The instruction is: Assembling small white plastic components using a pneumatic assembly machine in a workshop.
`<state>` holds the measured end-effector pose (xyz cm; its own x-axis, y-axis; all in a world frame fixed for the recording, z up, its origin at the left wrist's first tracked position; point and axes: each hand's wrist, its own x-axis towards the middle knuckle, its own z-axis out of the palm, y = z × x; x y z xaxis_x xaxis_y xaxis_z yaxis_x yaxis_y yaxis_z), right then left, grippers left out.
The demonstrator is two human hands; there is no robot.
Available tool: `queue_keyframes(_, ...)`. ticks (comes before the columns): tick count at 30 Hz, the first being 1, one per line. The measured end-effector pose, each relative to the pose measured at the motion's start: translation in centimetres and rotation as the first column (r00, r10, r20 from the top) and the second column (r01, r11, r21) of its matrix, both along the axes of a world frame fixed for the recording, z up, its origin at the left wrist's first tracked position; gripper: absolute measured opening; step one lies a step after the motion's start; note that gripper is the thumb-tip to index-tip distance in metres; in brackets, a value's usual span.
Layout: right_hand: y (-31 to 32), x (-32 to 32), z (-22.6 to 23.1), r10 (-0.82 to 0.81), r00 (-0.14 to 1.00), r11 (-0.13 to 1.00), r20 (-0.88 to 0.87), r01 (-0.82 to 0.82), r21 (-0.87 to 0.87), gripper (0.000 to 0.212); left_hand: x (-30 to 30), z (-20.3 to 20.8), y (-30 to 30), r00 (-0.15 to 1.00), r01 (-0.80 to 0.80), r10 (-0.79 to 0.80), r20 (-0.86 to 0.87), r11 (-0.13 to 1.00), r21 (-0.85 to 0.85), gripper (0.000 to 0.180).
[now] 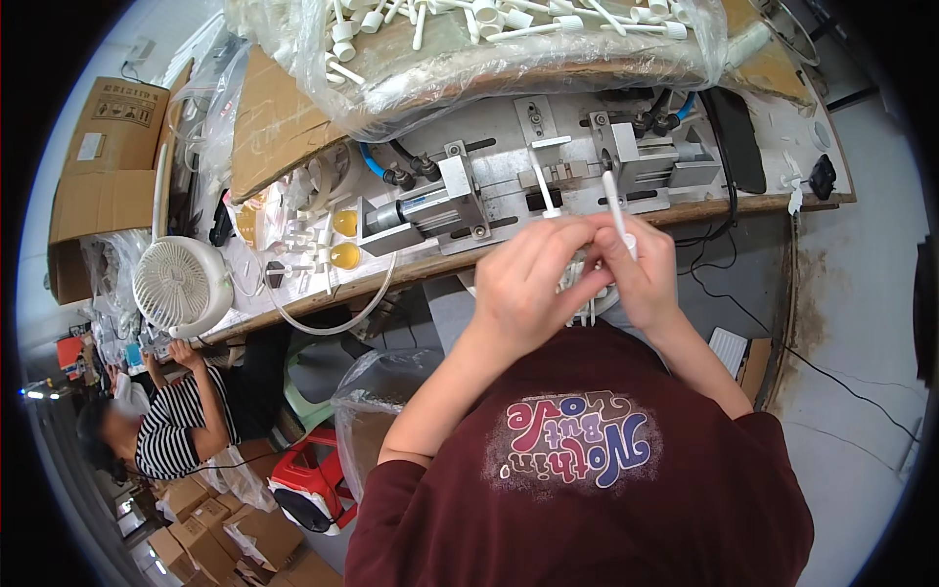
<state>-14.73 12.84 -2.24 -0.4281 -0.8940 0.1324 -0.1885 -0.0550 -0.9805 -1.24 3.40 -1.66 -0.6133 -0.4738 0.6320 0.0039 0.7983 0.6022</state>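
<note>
My right hand [646, 284] is closed, pinching a white stemmed cap [614, 201] whose thin stem points up toward the metal fixture. My left hand [533, 279] meets it at the fingertips, its fingers curled; what they grip is hidden behind the hand. Just beyond the left knuckles another white stemmed cap [544, 186] lies against the fixture block [563, 174], its wide end close to my hand. Below and between my hands, several more white pieces [590, 311] show in part near my lap.
Two metal cylinder clamps [435, 201] [665, 161] flank the block. White stemmed caps [489, 20] fill a plastic-lined cardboard tray at the back. A white fan [181, 284] and yellow round pieces [345, 256] are left. A person in stripes [186, 430] sits at far left.
</note>
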Motion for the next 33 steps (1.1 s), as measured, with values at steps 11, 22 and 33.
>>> queue_keyframes(11, -3.5, -1.5, 4.7, 0.166, 0.983, 0.979, 0.079, -0.174, 0.109, 0.045, 2.1, 2.3, -0.9, 0.997, -0.023, 0.041, -0.060, 0.964, 0.265, 0.035)
queue_keyframes(22, -18.0, -7.3, 9.6, -0.114, 0.375, 0.991, -0.920, -0.023, -0.132, 0.047, 0.9, -2.3, -1.0, 0.882, -0.177, 0.281, 0.379, 0.942, -0.285, 0.026)
queue_keyframes(33, -23.9, -7.8, 9.5, 0.241, 0.105, 0.966, -0.965, -0.125, 0.227, 0.052, 0.5, -2.1, -1.5, 0.857, -0.154, 0.287, 0.427, 0.935, -0.319, 0.028)
